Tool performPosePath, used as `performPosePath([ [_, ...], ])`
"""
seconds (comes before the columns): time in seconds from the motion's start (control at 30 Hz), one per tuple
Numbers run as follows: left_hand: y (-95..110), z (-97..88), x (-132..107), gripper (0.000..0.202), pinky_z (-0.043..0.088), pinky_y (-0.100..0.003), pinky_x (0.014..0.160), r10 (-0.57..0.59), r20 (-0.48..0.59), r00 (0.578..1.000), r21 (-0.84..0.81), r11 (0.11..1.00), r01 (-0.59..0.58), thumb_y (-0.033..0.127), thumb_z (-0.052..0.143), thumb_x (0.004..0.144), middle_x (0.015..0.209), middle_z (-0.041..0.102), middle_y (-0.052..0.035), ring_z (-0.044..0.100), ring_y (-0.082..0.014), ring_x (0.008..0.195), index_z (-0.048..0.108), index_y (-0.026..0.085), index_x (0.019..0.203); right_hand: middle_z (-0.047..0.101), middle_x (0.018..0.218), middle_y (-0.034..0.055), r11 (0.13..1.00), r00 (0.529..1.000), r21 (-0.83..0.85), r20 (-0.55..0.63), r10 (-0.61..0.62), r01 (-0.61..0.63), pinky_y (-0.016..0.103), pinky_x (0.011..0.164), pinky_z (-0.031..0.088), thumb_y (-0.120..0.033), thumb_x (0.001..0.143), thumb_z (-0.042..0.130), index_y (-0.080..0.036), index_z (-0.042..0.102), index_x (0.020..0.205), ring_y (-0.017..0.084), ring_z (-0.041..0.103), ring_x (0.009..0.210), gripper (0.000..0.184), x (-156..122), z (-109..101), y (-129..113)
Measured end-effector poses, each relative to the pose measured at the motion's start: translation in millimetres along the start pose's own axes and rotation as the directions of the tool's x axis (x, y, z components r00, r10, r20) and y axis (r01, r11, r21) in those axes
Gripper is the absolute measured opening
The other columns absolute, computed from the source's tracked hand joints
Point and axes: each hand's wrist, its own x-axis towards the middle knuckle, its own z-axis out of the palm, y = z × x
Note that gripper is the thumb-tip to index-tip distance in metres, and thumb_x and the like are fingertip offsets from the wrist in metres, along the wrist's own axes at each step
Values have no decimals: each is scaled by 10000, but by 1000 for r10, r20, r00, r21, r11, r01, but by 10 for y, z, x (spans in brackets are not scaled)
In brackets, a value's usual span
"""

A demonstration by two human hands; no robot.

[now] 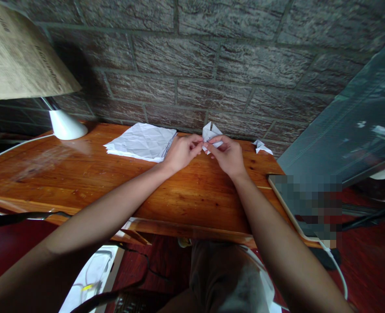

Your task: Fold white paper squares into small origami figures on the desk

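While both hands work close to the back edge of the table (192, 204), the brick wall (179, 61) rises just behind them, leaving little room on the far side. Nearer the person, a broad stretch of wood runs between the forearms to the front edge. The folded paper (208, 131) is up off the wood, caught between the two hands: the left hand (181, 153) has thumb and fingertips pinched nearly together at its left side, and the right hand (228, 154) pinches it from the other, its fingers curled in. Just beside the left hand sits a stack of creased white sheets (142, 141); I can't tell whether the wrist touches it. Farther left, well apart, the lamp (65, 126) stands near the wall, its shade spreading over that corner and its cord trailing off leftward. To the right, a small folded piece (262, 147) lies by the back edge. A flat tablet (285, 202) takes up the right end, beyond the right forearm, with a white cable (340, 271) hanging below it.
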Motion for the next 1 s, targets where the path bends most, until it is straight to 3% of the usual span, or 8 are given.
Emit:
performPosePath([
  [0.4, 37, 10, -3, 214, 548, -231, 639, -25, 25, 999, -79, 997, 27, 333, 576, 927, 749, 754, -41, 723, -153, 648, 708, 167, 955, 741, 723, 17, 997, 1000, 66, 3, 24, -24, 336, 580, 573, -528, 770, 762, -235, 703, 884, 190, 672, 590, 320, -1, 9, -27],
  [0.77, 58, 17, -8, 203, 540, -226, 624, -34, 11, 999, -118, 992, 35, 344, 609, 913, 757, 757, -39, 725, -149, 650, 702, 168, 956, 727, 736, 15, 995, 999, 94, -10, 43, -41, 315, 531, 563, -613, 748, 764, -241, 660, 919, 204, 697, 624, 422, 10, 6, -3],
  [0.9, 59, 42, -2, 232, 554, -231, 617, -68, -2, 998, -246, 967, 65, 385, 647, 890, 769, 757, -43, 721, -145, 652, 688, 165, 949, 734, 833, 33, 999, 999, 45, -33, 3, -1, 335, 566, 583, -625, 763, 755, -257, 606, 1188, 224, 711, 680, 581, 24, 0, 67],
  [1.0, 48, 63, 18, 287, 569, -242, 615, -122, 6, 992, -368, 923, 116, 429, 695, 856, 754, 750, -40, 720, -147, 657, 672, 159, 952, 735, 985, 76, 997, 999, 72, -43, -25, 28, 371, 643, 619, -592, 769, 772, -255, 467, 1431, 258, 734, 798, 803, 47, 1, 129],
])
